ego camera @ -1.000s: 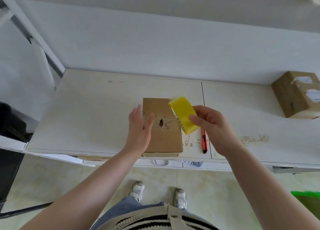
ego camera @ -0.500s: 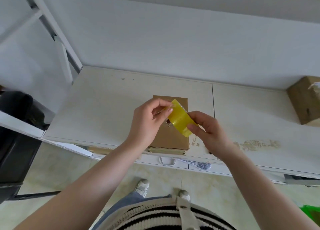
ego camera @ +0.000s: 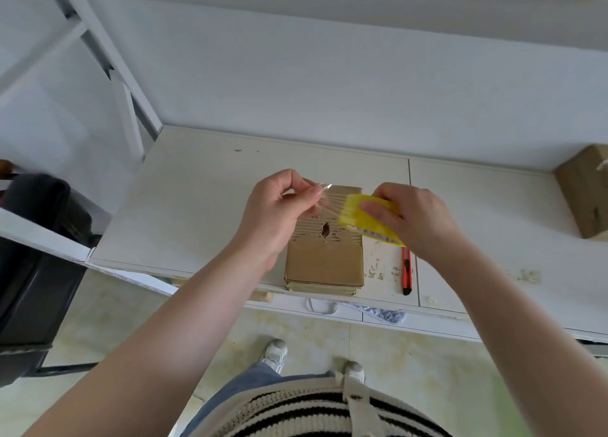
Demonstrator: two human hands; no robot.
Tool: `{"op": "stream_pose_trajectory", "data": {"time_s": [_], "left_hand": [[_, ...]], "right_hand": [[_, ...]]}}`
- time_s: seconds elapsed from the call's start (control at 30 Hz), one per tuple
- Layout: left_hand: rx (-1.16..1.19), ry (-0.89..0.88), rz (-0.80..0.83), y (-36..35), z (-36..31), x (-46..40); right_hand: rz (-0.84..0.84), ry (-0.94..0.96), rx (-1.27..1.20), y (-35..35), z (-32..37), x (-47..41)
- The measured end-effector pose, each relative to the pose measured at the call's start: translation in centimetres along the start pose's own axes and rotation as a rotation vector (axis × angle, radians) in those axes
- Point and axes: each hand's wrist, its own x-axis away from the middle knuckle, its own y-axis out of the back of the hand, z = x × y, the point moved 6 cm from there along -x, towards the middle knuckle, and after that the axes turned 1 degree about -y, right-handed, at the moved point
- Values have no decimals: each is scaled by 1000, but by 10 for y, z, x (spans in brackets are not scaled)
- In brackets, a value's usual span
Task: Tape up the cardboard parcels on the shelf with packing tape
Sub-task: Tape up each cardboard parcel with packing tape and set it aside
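A flat brown cardboard parcel with a torn hole in its top lies at the front edge of the white shelf. Above it my right hand grips a yellow roll of packing tape. My left hand pinches the loose end of the clear tape strip, which stretches from the roll to my fingers over the parcel's far end. A second cardboard parcel sits at the shelf's far right, partly cut off by the frame.
A red utility knife lies on the shelf just right of the parcel. A white shelf frame upright rises at the left. A black object stands left of the shelf. A handled bag pokes out below the shelf's front edge.
My left hand left the parcel, took the tape's end and pulled it leftward, drawing out a short strip. My right hand turned the roll and moved slightly right.
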Motion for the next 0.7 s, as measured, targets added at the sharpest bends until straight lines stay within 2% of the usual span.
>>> {"op": "stream_pose_trajectory", "data": {"time_s": [0.1,0.2,0.37,0.43,0.5,0.6,0.7], "left_hand": [[152,148,19,3,7,-4],[173,214,21,12,15,-6],[-149,124,-6,25,20,-10],[-200,131,-15,26,25,-12],[-145,187,-3,25,32,-13],[64,284,-24,22,42,-17],[189,282,-40,17,43,-21]], "right_hand": [[13,-29,75,-1,7,-8],[43,-48,55,-7,13,-12],[126,-85,60,-13,17,-17],[139,-104,77,-13,17,-20],[140,-107,106,-14,18,-23],[141,-86,145,-17,24,-27],[150,-54,139,-23,30,-30]]}}
